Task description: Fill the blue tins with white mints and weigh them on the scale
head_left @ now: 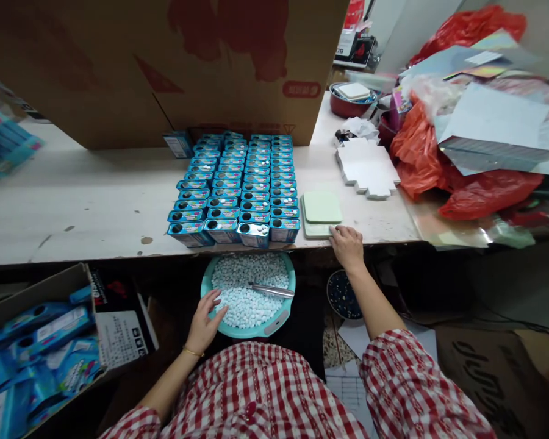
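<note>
On my lap rests a turquoise basin filled with small pale-blue pellets. A metal scoop lies on top of the pellets. My left hand is at the basin's left rim, fingers spread over the pellets, holding nothing. At the table's front edge, my right hand touches the lower part of a small pale-green scale, its fingers stretched toward it. Left of the scale, blue tins stand in several packed rows, each with a dark opening on top; white pellets show on some.
Behind the tins stands a large cardboard box. White cut-out cards and red plastic bags lie to the right. An open carton of blue tins sits low left. A dark bowl is below the table edge.
</note>
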The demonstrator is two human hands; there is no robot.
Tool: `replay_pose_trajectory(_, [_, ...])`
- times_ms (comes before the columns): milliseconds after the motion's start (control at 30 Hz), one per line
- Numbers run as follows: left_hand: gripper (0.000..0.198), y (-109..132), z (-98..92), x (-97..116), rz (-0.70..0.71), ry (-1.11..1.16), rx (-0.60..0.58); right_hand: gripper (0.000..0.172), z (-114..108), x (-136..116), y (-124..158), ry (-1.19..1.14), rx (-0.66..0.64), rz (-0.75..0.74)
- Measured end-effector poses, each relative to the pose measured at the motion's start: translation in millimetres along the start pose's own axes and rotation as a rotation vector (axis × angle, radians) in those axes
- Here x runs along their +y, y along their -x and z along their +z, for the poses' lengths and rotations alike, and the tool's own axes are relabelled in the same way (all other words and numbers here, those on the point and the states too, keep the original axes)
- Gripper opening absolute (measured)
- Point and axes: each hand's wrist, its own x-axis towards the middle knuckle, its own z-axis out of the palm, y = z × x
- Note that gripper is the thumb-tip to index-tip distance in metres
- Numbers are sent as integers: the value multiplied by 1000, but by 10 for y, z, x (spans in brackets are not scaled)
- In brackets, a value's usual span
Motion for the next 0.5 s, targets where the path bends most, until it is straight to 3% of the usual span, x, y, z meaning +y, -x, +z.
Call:
replay_pose_trajectory(167, [44, -29, 81, 80, 12, -13, -9, 40, 53, 55, -69, 54, -28, -145])
replay_pose_trajectory(300, [44, -110, 109, 239, 51, -18, -18, 36, 70, 120, -87, -26, 28, -147])
replay_pose_trajectory(400, [44, -184, 32, 368, 97, -16, 17, 34, 86, 115, 28, -251, 195, -4])
replay_pose_trajectory(500, [42, -251, -61, 506, 132, -5, 53, 30, 98, -45, 221, -611, 385, 218])
